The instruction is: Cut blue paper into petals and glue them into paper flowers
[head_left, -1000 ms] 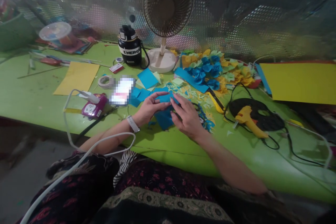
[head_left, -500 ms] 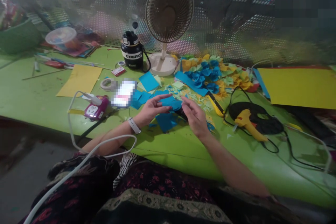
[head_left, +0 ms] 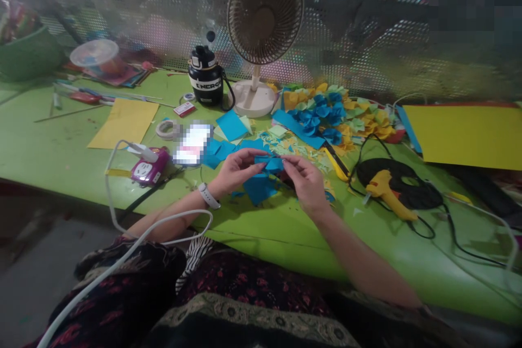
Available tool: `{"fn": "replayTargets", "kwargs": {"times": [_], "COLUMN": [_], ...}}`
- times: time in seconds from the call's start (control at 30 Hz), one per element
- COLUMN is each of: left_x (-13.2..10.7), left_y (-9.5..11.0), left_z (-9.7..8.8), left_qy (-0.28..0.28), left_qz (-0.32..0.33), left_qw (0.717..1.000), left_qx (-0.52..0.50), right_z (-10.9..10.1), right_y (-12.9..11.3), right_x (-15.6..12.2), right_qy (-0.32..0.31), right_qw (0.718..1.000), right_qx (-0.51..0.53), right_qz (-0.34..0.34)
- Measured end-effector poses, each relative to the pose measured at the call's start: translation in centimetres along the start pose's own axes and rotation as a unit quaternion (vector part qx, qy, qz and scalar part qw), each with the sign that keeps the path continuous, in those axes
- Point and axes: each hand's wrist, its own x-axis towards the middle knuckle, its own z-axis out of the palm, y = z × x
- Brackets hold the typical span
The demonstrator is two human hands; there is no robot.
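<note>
Between my two hands is a small piece of blue paper, held up over the table and bent along its middle. My left hand pinches its left end between thumb and fingers. At the right end, my right hand grips it with thumb and forefinger. A flat blue paper square lies on the table just below the hands. More blue pieces are to the left, beside the phone. Pale green and yellow paper scraps are strewn behind my right hand.
Blue, yellow and green paper flowers are heaped at the back, near a fan and a black bottle. To the right lie a yellow cutter and a yellow glue gun. A white cable crosses my left forearm.
My right hand has closed on the right end of the blue paper. The paper, flatter before, is now bent between both hands, and the left fingers have drawn closer together.
</note>
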Motion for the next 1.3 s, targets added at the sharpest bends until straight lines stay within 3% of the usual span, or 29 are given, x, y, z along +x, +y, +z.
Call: {"fn": "replayTargets", "kwargs": {"times": [0.13,0.3,0.57,0.73,0.87,0.97,1.07,1.17,1.3], "left_x": [-0.2,-0.4,-0.2,0.0,-0.1,-0.2,-0.3,-0.3,0.2], "left_y": [0.2,0.9,0.1,0.0,0.3,0.9,1.7,2.1,2.0], "left_z": [0.1,-0.1,-0.4,-0.9,-1.1,-1.0,-0.8,-0.7,-0.8], "left_qy": [-0.008,-0.037,-0.019,0.014,-0.023,-0.047,-0.051,-0.014,0.024], "left_qz": [0.029,0.015,0.058,0.175,0.226,0.222,0.182,0.109,0.03], "left_qw": [0.999,0.999,0.994,0.952,0.919,0.922,0.952,0.987,0.999], "left_qx": [0.038,0.025,0.088,0.25,0.323,0.313,0.239,0.117,0.005], "right_z": [0.0,-0.3,0.0,0.2,0.2,0.1,-0.1,-0.2,-0.5], "right_y": [-0.1,0.0,-0.5,-0.4,0.0,0.0,-0.2,-0.4,-0.7], "right_x": [-0.1,0.3,-0.1,-0.3,-0.2,-0.1,0.2,0.4,0.6], "right_qy": [-0.009,0.005,-0.011,-0.046,-0.052,-0.043,-0.038,-0.038,-0.063], "right_qw": [1.0,0.998,0.999,0.998,0.998,0.997,0.992,0.984,0.974], "right_qx": [0.022,0.05,0.039,0.027,0.007,0.031,0.082,0.123,0.152], "right_qz": [0.015,0.024,0.024,0.038,0.034,0.048,0.085,0.123,0.153]}}
